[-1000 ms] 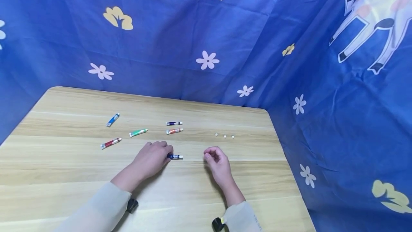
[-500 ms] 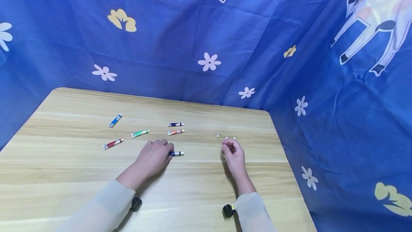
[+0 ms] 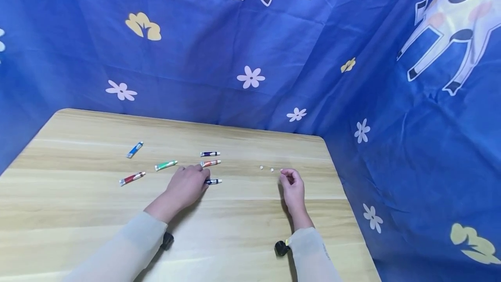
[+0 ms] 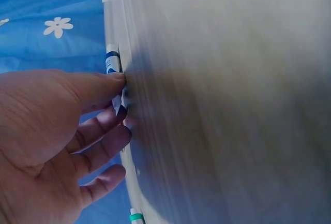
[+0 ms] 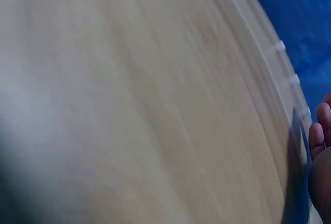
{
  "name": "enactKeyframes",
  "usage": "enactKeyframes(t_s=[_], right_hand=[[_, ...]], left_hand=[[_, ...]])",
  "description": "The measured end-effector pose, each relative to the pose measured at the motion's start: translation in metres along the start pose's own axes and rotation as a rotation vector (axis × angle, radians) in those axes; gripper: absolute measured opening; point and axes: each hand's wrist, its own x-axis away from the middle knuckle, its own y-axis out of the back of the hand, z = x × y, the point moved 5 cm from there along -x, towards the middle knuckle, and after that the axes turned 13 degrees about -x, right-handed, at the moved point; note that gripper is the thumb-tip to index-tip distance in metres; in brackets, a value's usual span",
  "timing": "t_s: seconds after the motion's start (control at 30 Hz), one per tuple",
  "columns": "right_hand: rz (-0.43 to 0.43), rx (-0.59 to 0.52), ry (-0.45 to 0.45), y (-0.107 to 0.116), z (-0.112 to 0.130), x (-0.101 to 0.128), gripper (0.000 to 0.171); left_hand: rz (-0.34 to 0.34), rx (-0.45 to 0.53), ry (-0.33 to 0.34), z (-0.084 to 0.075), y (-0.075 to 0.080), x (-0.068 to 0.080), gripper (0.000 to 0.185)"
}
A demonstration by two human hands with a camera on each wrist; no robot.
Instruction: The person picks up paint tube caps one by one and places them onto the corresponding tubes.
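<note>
My left hand (image 3: 188,184) pinches a small dark blue paint tube (image 3: 213,182) between thumb and fingers, its white end sticking out to the right. In the left wrist view, the thumb presses on this tube (image 4: 112,63) and the other fingers curl below. Farther right, my right hand (image 3: 294,188) has its thumb and forefinger drawn together at the right end of a row of small white caps (image 3: 272,170). In the right wrist view, only some fingers (image 5: 316,136) show, close to the nearest cap (image 5: 309,111); I cannot tell whether the fingertips hold a cap.
An orange-red tube (image 3: 211,163) and a dark purple-blue tube (image 3: 210,154) lie just beyond the left hand. To its left are a green tube (image 3: 166,165), a red tube (image 3: 132,178) and a blue tube (image 3: 135,149). Blue patterned cloth (image 3: 188,77) hangs behind the wooden table (image 3: 219,238).
My right hand has travelled right and away from the tube to the row of caps, its thumb and forefinger drawn together throughout. The left hand keeps its tube, shifted slightly toward the far side.
</note>
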Motion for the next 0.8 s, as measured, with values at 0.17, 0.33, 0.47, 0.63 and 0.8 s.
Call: enactKeyframes(t_s=[0.17,0.33,0.47,0.63,0.8], right_hand=[[0.003,0.076,0.004,0.008,-0.004,-0.009,0.014],[0.021,0.119,-0.002,0.009,-0.004,-0.021,0.013],[0.036,0.132,-0.034,0.009,-0.006,-0.027,0.014],[0.044,0.187,-0.05,0.011,-0.006,-0.031,0.013],[0.069,0.288,-0.033,0.013,-0.008,-0.036,0.014]], left_hand=[[0.032,-0.006,0.015,0.005,-0.002,-0.003,0.018],[0.043,-0.006,0.037,0.009,-0.004,-0.007,0.02],[0.036,-0.003,0.049,0.01,-0.006,-0.009,0.02],[0.017,-0.002,0.053,0.011,-0.008,-0.01,0.022],[0.012,0.022,0.047,0.011,-0.007,-0.009,0.024]])
